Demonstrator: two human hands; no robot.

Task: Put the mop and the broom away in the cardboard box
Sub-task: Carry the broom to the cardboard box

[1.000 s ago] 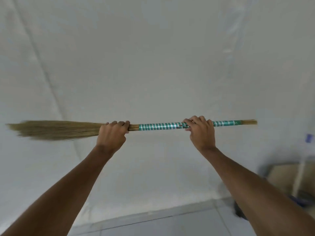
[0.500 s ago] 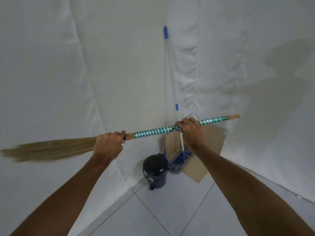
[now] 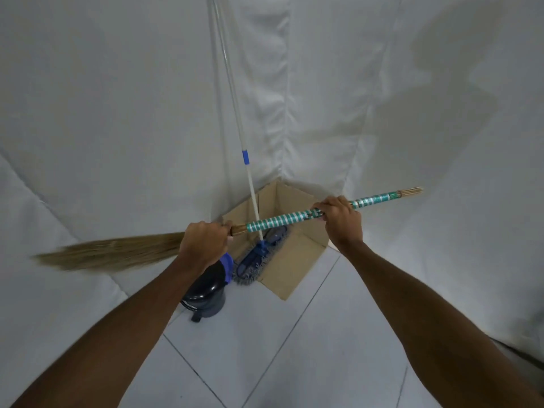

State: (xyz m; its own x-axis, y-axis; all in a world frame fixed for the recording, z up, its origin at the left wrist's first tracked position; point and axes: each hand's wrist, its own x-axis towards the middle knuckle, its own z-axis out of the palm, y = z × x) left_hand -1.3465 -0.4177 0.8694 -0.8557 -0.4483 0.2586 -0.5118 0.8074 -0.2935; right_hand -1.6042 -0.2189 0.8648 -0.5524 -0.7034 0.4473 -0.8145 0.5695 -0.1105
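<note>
I hold a grass broom [image 3: 282, 220] nearly level in both hands, over the corner of the room. Its handle is wrapped in green and silver tape and its straw brush points left. My left hand [image 3: 204, 242] grips where brush meets handle. My right hand [image 3: 338, 216] grips the taped handle further right. Below the broom an open cardboard box [image 3: 297, 260] stands in the corner. The mop [image 3: 259, 257] is in the box, its blue-grey head hanging over the front left rim and its white pole with a blue band leaning up against the wall.
A dark pedal bin [image 3: 206, 293] with a blue rim stands on the floor left of the box, partly hidden by my left arm. White sheets [image 3: 117, 113] cover the walls on both sides. The floor [image 3: 294, 348] is pale tile.
My view has swung right and down from bare wall to the corner, and the box, mop and bin now sit closer. The broom has tilted, brush end lower, and now hangs over the box.
</note>
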